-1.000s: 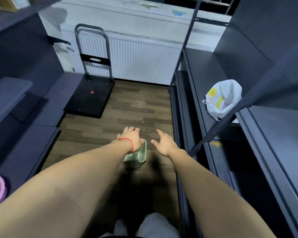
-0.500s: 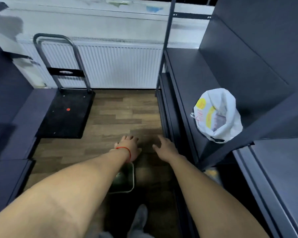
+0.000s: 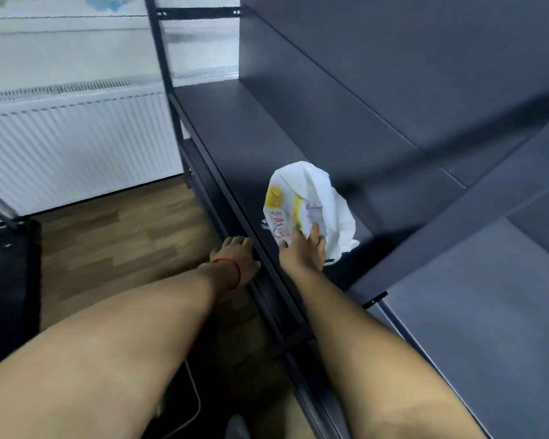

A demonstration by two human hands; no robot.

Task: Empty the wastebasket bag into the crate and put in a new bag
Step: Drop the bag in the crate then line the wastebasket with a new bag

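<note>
A crumpled white plastic bag (image 3: 311, 201) with yellow and red print lies on the dark shelf (image 3: 241, 137) to my right. My right hand (image 3: 301, 251) is stretched onto that shelf, its spread fingers touching the bag's lower edge without closing on it. My left hand (image 3: 235, 258), with a red string at the wrist, hovers by the shelf's front rail and holds nothing. Only a thin curve of the pale green wastebasket rim (image 3: 197, 403) shows on the floor below my left forearm; the rest is hidden.
Dark metal shelving (image 3: 457, 327) fills the right side, with an upright post (image 3: 162, 68) at its far corner. A white radiator (image 3: 76, 147) runs along the back wall. The black platform of a hand cart (image 3: 7, 280) sits at the left on the wooden floor (image 3: 124, 236).
My view has swung right and closer to the shelf. Both hands left the wastebasket on the floor; the right hand reached up to the white bag and the left moved to the shelf edge.
</note>
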